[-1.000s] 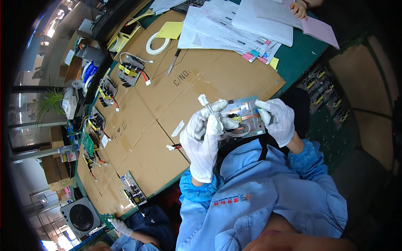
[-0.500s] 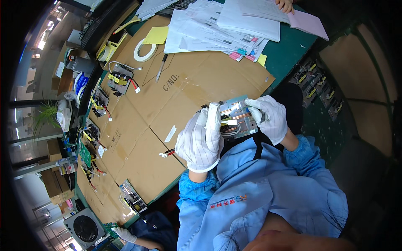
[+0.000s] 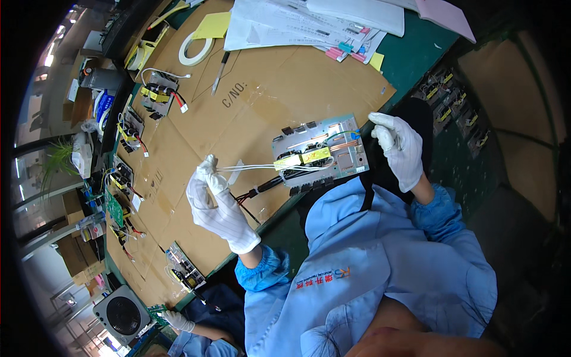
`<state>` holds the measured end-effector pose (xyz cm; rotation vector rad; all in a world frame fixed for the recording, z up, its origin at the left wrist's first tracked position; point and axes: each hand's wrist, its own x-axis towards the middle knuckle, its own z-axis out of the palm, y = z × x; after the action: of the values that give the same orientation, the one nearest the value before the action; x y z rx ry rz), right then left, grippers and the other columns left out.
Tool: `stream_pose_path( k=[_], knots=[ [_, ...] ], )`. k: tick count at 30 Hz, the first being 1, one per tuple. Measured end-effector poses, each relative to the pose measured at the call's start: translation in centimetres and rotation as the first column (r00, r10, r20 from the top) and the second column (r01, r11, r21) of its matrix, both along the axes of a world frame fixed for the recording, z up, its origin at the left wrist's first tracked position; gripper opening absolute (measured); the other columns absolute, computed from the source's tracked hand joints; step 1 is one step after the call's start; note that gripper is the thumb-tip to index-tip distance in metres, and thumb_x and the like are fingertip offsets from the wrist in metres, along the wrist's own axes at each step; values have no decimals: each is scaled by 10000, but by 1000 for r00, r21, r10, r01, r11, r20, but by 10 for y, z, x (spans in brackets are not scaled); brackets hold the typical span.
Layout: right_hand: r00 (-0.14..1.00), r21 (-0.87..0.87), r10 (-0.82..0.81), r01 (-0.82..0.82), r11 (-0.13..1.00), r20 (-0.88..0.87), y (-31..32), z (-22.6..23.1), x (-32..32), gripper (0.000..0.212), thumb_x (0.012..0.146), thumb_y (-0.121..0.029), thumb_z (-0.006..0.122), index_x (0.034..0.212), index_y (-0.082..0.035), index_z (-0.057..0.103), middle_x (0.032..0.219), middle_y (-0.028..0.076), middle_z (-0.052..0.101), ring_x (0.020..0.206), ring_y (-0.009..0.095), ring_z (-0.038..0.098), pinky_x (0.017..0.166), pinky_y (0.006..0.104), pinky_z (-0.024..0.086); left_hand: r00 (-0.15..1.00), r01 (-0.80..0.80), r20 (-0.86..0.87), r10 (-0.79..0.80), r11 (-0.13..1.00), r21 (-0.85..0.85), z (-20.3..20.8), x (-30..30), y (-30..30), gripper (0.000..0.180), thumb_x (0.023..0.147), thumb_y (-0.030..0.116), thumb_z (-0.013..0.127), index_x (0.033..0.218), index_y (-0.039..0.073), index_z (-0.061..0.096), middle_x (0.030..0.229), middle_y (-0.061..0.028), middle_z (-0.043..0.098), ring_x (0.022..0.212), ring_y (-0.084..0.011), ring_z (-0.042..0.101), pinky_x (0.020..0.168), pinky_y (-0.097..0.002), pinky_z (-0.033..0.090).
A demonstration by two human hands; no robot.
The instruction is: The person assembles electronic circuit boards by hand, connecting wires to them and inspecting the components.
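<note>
Head view, left hand (image 3: 221,208) pinching white wires (image 3: 256,167), cardboard boxes (image 3: 72,250), contents hidden

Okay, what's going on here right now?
A person in white gloves is handling a circuit board by its wires. The left hand pinches the white wires, drawn out to the left. The right hand is beside the board's right end, fingers parted and holding nothing visible. More boards sit along the left of the cardboard.

Green table (image 3: 423,55), cardboard sheet (image 3: 238,134) atop, papers (image 3: 279,27), tape roll (image 3: 191,61), circuit boards (image 3: 159,96)
</note>
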<state>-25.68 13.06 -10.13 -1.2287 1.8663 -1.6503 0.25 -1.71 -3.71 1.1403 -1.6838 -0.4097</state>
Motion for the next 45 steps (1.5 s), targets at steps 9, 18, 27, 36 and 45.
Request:
stream_pose_path(
  k=[9,18,27,36,45],
  knots=[
    [989,358,129,-148,922,76,29,-28,2,266,944,-223,539,1014,20,621,809,135,676,631,196,659,566,302,504,999,-19,-13,29,883,468,2,20,13,341,947,277,584,1019,-34,703,763,14,594,673,-62,378,596,-251,282],
    [711,260,203,-485,835,673,19,-18,22,286,975,-291,529,1075,-25,561,641,19,516,497,86,487,484,260,390,999,12,27,-25,906,423,-16,19,4,273,957,205,573,972,-46,681,788,-30,630,695,-90,478,622,-255,382],
    [681,322,119,-485,813,723,17,-9,22,231,964,-281,543,964,-49,538,619,8,469,508,88,444,481,263,368,1000,23,-27,-12,891,453,-31,22,1,267,950,203,593,880,-48,645,731,2,564,680,-84,451,600,-255,361],
    [758,281,161,-418,864,632,23,-34,26,256,951,-309,557,924,-56,522,609,0,452,500,77,409,475,243,336,1000,18,-10,-15,884,468,-31,21,2,250,947,193,596,873,-42,634,695,15,511,654,-76,426,577,-244,336],
    [770,276,143,-386,880,622,25,-39,26,288,944,-333,573,892,-57,508,576,-17,440,475,64,392,453,222,314,1000,25,-14,-21,862,506,-36,22,1,291,954,223,581,1000,-46,683,832,-49,647,762,-100,541,712,-269,416]
  ],
)
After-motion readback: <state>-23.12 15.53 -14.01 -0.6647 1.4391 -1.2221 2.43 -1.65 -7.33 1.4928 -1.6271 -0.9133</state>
